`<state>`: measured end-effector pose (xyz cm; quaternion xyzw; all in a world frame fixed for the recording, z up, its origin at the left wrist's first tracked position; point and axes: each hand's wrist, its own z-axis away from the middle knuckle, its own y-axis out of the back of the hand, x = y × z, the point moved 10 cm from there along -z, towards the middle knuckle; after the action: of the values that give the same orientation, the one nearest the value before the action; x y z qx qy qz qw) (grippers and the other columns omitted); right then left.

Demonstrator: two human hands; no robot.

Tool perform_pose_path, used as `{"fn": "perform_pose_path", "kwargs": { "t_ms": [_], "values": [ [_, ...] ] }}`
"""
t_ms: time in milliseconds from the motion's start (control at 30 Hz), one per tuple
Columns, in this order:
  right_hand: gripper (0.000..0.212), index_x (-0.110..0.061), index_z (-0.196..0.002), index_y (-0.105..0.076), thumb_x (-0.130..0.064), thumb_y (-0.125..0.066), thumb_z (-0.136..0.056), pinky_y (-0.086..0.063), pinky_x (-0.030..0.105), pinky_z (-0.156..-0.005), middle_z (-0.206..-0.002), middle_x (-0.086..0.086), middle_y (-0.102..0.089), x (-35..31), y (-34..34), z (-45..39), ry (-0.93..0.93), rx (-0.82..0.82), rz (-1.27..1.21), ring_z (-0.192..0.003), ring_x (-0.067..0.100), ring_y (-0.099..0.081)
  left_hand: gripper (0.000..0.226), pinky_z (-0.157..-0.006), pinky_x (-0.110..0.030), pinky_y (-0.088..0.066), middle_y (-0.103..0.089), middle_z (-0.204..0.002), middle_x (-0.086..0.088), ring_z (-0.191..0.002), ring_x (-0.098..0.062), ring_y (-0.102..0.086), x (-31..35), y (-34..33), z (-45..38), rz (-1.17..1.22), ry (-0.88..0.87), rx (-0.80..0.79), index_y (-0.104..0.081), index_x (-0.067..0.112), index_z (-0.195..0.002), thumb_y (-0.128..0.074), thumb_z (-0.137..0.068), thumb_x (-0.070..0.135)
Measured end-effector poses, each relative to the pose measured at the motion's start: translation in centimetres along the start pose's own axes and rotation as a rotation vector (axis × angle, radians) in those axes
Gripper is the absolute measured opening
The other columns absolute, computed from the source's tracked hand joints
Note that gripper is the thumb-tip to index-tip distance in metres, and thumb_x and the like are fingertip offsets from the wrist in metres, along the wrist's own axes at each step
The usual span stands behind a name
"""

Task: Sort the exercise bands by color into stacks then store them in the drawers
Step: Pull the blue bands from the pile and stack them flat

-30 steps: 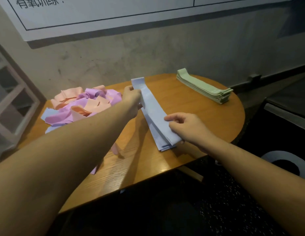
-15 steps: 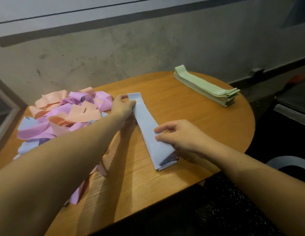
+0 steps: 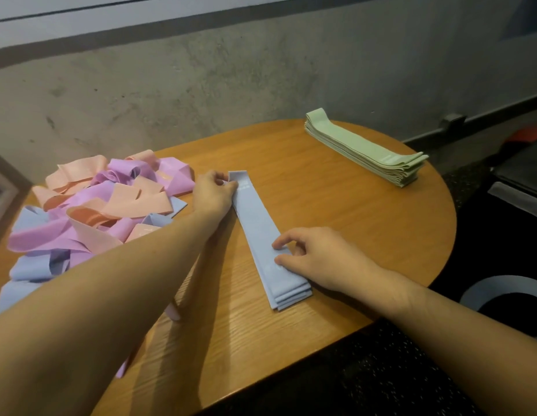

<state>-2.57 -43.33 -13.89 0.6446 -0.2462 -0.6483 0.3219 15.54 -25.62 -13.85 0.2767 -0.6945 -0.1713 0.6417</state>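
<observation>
Left hand (image 3: 214,195) pinched the far end of the blue band stack (image 3: 262,235); right hand (image 3: 316,258) pressed curled fingertips near its near end. Thin, limp, light strips; best gripped at both ends.

**Layout around the middle stack**

The middle stack (image 3: 262,235) lies on the table (image 3: 336,211). Left of the middle stack sits the loose heap (image 3: 105,211); right of it and farther back, well apart, lies the far stack (image 3: 363,150). A wall (image 3: 201,85) stands behind.
</observation>
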Motion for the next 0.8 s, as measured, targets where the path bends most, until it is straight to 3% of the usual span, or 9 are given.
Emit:
{"fn": "perform_pose_path", "kwargs": {
  "t_ms": [167,233,333,400,600,733,800],
  "values": [
    [0.02,-0.04,-0.11,-0.068,-0.048,-0.06,-0.093,-0.035,0.019,-0.059,-0.075,-0.011,-0.058,-0.6,0.5,0.7,0.076,0.038,0.144,-0.073,0.003,-0.054,0.043,-0.099,-0.04,-0.053,-0.056,-0.134,-0.002,-0.117,-0.019,-0.058,0.4,-0.4,0.1,-0.039,-0.015,-0.051,-0.046,0.02,-0.138,-0.062,-0.099,0.026],
    [0.023,-0.039,-0.111,-0.068,-0.051,-0.058,-0.093,-0.037,0.021,-0.062,-0.079,-0.011,-0.058,-0.7,0.5,0.9,0.11,0.052,0.156,-0.076,0.002,-0.054,0.047,-0.101,-0.036,-0.051,-0.054,-0.142,-0.002,-0.124,-0.02,-0.056,0.5,-0.6,0.1,-0.056,-0.021,-0.083,-0.044,0.019,-0.144,-0.06,-0.1,0.025],
    [0.04,-0.042,-0.109,-0.068,-0.068,-0.051,-0.085,-0.047,0.028,-0.072,-0.088,-0.013,-0.056,-0.9,0.6,1.5,0.181,0.058,0.177,-0.083,0.002,-0.055,0.045,-0.096,-0.032,-0.048,-0.055,-0.143,-0.004,-0.123,-0.022,-0.057,0.6,-0.7,-0.1,-0.105,-0.021,-0.131,-0.05,0.018,-0.144,-0.058,-0.101,0.027],
    [0.045,-0.043,-0.107,-0.07,-0.074,-0.05,-0.08,-0.044,0.024,-0.073,-0.09,-0.015,-0.053,-1.3,0.9,2.1,0.241,0.063,0.207,-0.086,0.001,-0.052,0.045,-0.099,-0.033,-0.049,-0.056,-0.141,-0.005,-0.121,-0.023,-0.057,0.5,-0.7,-0.4,-0.1,0.009,-0.149,-0.05,0.017,-0.144,-0.058,-0.101,0.027],
    [0.04,-0.043,-0.107,-0.076,-0.068,-0.061,-0.08,-0.043,0.025,-0.09,-0.107,-0.02,-0.052,-1.6,0.4,3.3,0.366,-0.012,0.188,-0.105,0.005,-0.051,0.04,-0.093,-0.031,-0.046,-0.061,-0.134,-0.006,-0.105,-0.019,-0.056,0.8,-0.8,-0.6,-0.095,0.025,-0.157,-0.056,0.013,-0.138,-0.059,-0.1,0.025],
    [0.036,-0.042,-0.11,-0.075,-0.063,-0.068,-0.081,-0.039,0.019,-0.09,-0.111,-0.021,-0.051,-1.6,0.2,3.4,0.383,-0.025,0.202,-0.107,0.002,-0.048,0.041,-0.098,-0.034,-0.049,-0.06,-0.135,-0.007,-0.113,-0.024,-0.059,0.9,-0.9,-0.5,-0.101,0.025,-0.195,-0.056,0.015,-0.14,-0.057,-0.1,0.025],
    [0.04,-0.043,-0.11,-0.075,-0.066,-0.068,-0.079,-0.038,0.017,-0.09,-0.114,-0.023,-0.051,-1.6,0.1,3.4,0.402,-0.037,0.217,-0.107,0.001,-0.046,0.039,-0.09,-0.03,-0.049,-0.061,-0.133,-0.008,-0.107,-0.022,-0.059,1.0,-0.8,-0.6,-0.1,0.023,-0.218,-0.057,0.017,-0.139,-0.057,-0.1,0.022]
  ]
}}
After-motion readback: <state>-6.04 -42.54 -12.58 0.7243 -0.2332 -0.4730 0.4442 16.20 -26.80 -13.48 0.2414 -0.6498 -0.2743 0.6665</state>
